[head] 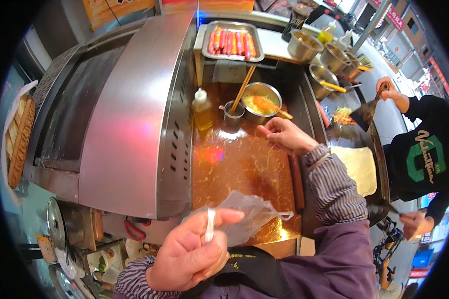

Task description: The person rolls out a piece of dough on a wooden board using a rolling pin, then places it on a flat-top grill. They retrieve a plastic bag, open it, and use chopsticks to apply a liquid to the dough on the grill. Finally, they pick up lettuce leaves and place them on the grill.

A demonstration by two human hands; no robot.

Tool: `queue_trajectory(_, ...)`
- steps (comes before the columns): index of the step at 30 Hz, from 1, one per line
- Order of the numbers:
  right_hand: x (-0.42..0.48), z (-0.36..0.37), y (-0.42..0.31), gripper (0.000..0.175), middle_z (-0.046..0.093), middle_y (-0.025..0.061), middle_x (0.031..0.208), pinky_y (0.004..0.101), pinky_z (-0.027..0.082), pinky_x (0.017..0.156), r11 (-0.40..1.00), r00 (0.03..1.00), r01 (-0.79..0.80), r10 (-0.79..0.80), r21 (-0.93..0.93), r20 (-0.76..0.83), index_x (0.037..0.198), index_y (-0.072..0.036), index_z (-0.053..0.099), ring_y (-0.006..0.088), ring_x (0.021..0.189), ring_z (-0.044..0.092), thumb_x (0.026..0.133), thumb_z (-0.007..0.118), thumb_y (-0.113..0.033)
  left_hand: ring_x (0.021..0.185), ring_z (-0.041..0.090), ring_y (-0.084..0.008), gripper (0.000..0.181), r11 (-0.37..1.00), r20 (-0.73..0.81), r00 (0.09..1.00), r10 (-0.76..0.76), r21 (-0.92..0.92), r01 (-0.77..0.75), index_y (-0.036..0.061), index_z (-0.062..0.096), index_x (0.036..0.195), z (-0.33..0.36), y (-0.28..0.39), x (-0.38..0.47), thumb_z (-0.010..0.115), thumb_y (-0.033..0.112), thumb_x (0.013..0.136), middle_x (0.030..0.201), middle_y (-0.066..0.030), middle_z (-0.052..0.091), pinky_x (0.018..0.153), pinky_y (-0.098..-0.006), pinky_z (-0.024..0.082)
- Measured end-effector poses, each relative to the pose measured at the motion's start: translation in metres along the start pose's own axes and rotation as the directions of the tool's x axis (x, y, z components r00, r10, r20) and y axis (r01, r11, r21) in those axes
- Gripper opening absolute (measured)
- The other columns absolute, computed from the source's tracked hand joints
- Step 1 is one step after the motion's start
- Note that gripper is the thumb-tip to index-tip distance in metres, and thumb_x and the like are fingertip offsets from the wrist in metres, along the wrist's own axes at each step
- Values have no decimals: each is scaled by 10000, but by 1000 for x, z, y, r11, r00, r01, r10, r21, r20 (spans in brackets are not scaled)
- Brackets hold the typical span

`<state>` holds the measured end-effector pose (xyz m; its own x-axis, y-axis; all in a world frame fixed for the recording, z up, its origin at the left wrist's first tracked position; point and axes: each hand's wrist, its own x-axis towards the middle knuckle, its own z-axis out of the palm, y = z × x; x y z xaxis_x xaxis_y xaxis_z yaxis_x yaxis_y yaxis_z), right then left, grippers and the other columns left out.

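My left hand is in the lower middle, its fingers curled, with a white strip around the index finger. A clear plastic bag lies behind it on the brown marbled counter; whether the hand grips the bag I cannot tell. My right hand is over the counter, thumb and fingers close together on a small pinkish piece that looks like sausage. Just beyond it stands a steel bowl of shredded food with an orange-topped utensil in it. Beside the bowl, wooden chopsticks stand in a metal cup.
An oil squeeze bottle stands near the steel oven. Wrapped sausages fill a tray at the back. Metal pots line the right rear. A person holds a wide scraper over a griddle bearing a flat dough sheet.
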<state>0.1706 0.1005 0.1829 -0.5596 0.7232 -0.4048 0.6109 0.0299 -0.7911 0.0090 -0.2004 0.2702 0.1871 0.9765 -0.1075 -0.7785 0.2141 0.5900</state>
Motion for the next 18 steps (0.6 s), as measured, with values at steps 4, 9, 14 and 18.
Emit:
queue_trajectory(4,-64,28,-32,248,619,77,903,244,533,626,858,765,-32,-309,513,565,1130,-15,504,131,742,651,911,590,-94,467,349,-36,505,999,22,999,47,12,-47,-24,296,1391,-14,1,-4,468,239,997,611,4,428,463,-181,295)
queue_trajectory(9,-103,74,-46,254,644,111,965,336,515,714,935,589,342,-288,90,755,1175,-21,527,231,825,643,943,544,-122,460,330,-33,519,999,19,999,41,7,-42,-25,310,1379,-21,1,-5,441,309,1004,608,8,429,461,-176,292)
queue_trajectory(14,-89,113,-29,232,661,141,1059,340,537,708,730,600,683,-544,-22,586,1129,-15,582,255,886,655,918,535,-101,452,320,-34,521,999,10,999,39,27,-39,-30,326,1366,-22,2,-6,437,328,1004,608,10,428,456,-176,279)
queue_trajectory(18,-93,108,-13,304,623,129,984,381,508,767,806,823,560,-514,-191,244,1100,-50,581,322,887,625,804,647,-59,448,315,-35,507,998,-47,998,29,53,-26,-42,350,1345,-29,3,-8,427,328,1007,598,9,423,453,-181,269)
